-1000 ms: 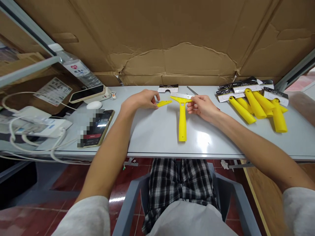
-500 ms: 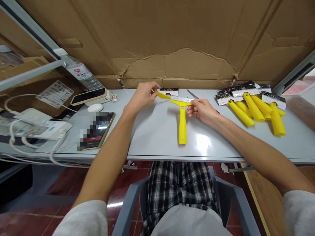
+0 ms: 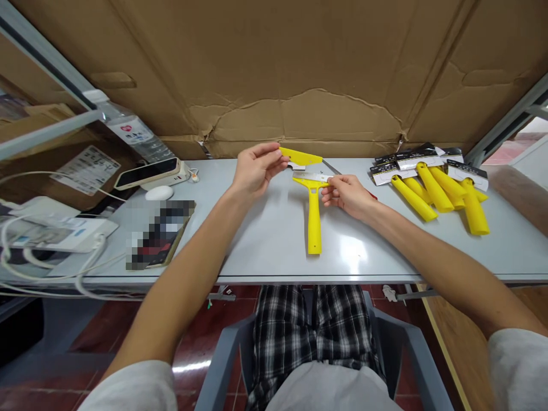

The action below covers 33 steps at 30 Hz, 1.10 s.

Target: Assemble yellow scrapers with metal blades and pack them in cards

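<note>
My left hand (image 3: 258, 169) pinches one end of a flat yellow plastic piece (image 3: 302, 156), which is raised behind the head of a yellow scraper (image 3: 314, 220). The scraper has a T shape, its handle pointing toward me and a metal blade (image 3: 315, 176) across its head. My right hand (image 3: 347, 194) grips the right end of that head between thumb and fingers. A black and white card (image 3: 298, 167) lies partly hidden under the yellow piece. Behind my right hand rests a thin tool (image 3: 331, 167), its grey shaft showing and a bit of red by my wrist.
Several yellow scraper handles (image 3: 434, 188) with black and white cards (image 3: 422, 157) are piled at the right. On the left are a phone (image 3: 165, 234), a white oval object (image 3: 159, 193), a phone on a charger (image 3: 148, 173), cables and a tilted water bottle (image 3: 132, 128). Cardboard (image 3: 308, 68) walls the back.
My left hand has swung the yellow piece from left of the scraper head to behind and above it, turning its flat side toward me. My right hand keeps its hold. The view has shifted slightly.
</note>
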### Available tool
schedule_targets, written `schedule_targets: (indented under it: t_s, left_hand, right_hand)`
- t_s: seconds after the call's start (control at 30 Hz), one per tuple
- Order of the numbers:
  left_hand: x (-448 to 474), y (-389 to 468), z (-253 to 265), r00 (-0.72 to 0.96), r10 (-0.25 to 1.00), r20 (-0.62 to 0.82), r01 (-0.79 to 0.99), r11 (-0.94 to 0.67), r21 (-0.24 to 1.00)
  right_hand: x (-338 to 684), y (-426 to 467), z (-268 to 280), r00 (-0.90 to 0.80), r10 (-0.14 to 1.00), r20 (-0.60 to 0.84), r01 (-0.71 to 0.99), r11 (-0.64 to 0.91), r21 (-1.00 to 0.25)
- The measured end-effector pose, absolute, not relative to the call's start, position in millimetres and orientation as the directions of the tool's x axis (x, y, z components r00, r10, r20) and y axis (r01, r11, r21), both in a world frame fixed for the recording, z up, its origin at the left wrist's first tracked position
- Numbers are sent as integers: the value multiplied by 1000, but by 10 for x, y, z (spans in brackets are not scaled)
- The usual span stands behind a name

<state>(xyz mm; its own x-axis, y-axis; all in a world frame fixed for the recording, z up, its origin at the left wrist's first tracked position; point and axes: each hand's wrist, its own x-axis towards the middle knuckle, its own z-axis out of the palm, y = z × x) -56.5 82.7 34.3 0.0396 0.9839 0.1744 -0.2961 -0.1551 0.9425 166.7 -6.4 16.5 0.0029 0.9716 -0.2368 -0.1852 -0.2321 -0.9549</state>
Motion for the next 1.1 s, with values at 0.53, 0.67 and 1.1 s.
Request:
schedule_targets:
  t_s: [0.53, 0.67, 1.1]
  left_hand:
    - [-518, 694, 223, 245, 944, 222, 186, -271, 945]
    - [-505, 679, 199, 324, 940, 110, 64, -137, 988]
    - [-502, 651, 276, 331, 944, -6, 21, -2, 1000]
  right_hand:
    - [1690, -24, 129, -3, 977, -213, -179, -210, -961]
    - [1682, -41, 141, 3, 978, -209, -192, -205, -960]
    - [1681, -48, 146, -6, 980, -197, -163, -196, -967]
